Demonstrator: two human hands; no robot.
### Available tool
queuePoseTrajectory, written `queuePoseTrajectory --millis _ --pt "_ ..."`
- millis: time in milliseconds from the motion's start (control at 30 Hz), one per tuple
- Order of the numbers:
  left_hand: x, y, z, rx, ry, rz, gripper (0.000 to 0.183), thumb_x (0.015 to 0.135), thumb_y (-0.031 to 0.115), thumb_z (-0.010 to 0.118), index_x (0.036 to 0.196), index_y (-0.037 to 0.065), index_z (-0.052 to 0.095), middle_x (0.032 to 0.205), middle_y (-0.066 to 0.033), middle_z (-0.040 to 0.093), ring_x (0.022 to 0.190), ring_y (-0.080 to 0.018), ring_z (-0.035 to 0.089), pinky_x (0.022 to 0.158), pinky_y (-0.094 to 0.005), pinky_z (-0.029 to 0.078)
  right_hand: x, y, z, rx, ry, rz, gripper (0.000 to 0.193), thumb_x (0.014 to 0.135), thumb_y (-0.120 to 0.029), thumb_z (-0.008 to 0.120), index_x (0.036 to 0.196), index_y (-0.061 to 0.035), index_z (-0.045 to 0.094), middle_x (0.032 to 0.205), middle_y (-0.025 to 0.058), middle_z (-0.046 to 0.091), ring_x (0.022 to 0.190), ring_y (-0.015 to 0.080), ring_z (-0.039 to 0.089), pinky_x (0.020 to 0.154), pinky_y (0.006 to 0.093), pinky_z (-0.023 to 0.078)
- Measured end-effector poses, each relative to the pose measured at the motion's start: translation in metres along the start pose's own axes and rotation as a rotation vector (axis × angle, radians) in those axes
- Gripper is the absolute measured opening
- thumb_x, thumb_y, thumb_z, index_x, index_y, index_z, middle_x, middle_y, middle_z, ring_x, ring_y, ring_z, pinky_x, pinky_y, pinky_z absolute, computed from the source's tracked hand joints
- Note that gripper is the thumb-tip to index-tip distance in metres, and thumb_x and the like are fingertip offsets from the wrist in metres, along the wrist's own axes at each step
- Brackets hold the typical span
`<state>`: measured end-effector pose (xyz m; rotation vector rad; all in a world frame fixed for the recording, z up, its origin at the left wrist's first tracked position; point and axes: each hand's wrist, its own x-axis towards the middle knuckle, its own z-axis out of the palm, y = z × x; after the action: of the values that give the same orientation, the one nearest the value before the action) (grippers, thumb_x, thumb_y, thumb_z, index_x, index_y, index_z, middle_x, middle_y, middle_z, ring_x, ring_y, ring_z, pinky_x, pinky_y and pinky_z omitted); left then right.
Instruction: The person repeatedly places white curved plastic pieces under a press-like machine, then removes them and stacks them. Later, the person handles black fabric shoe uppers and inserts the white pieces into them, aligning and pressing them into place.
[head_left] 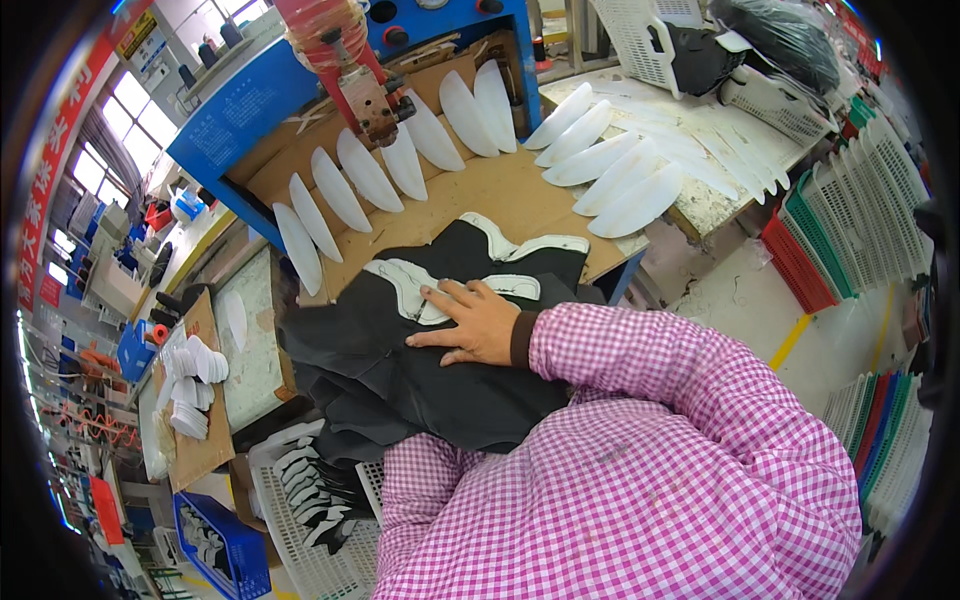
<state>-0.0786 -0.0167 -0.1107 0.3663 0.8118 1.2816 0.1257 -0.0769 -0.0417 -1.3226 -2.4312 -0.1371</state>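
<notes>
Black fabric pieces (400,370) lie bunched over the front of the brown worktop (480,195). White curved pieces (402,290) with dark outlines sit on the black material. My right hand (480,322) rests flat there, fingers spread, its fingertips at the edge of one white curved piece. The left sleeve (425,480) runs up under the black fabric, which hides my left hand. Beyond the fabric, several white leaf-shaped pieces (340,190) stand fanned in an arc along the back of the worktop.
A blue machine frame (235,125) with a red-and-metal head (375,115) rises over the worktop. More leaf-shaped pieces (635,200) spread on the right. A white basket (320,560) with black-and-white parts stands low left; stacked baskets (860,210) stand right. White pads (190,380) lie on cardboard.
</notes>
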Motion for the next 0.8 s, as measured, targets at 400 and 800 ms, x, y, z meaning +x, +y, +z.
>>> queuePoseTrajectory --millis 400,800 --pt "0.011 0.008 -0.057 0.106 0.284 0.071 0.060 0.087 0.045 0.041 0.133 0.007 0.031 0.132 -0.0125 0.037 0.119 -0.0261 0.039 0.103 -0.0412 0.032 -0.002 0.022 -0.045 0.256 0.228 0.131 0.076 0.067 -0.048 0.072 0.122 -0.0024 0.047 0.091 0.0111 0.053 0.089 0.0281 0.056 0.077 0.0374 0.043" --pt "0.006 0.023 -0.100 0.166 0.458 0.150 0.050 0.089 0.035 0.047 0.128 0.004 0.041 0.126 -0.0123 0.047 0.112 -0.0245 0.049 0.100 -0.0392 0.038 0.067 0.114 -0.002 0.390 -0.138 -0.040 0.063 0.074 -0.050 0.067 0.127 -0.0193 0.055 0.114 0.0091 0.057 0.113 0.0287 0.048 0.093 0.0427 0.034"
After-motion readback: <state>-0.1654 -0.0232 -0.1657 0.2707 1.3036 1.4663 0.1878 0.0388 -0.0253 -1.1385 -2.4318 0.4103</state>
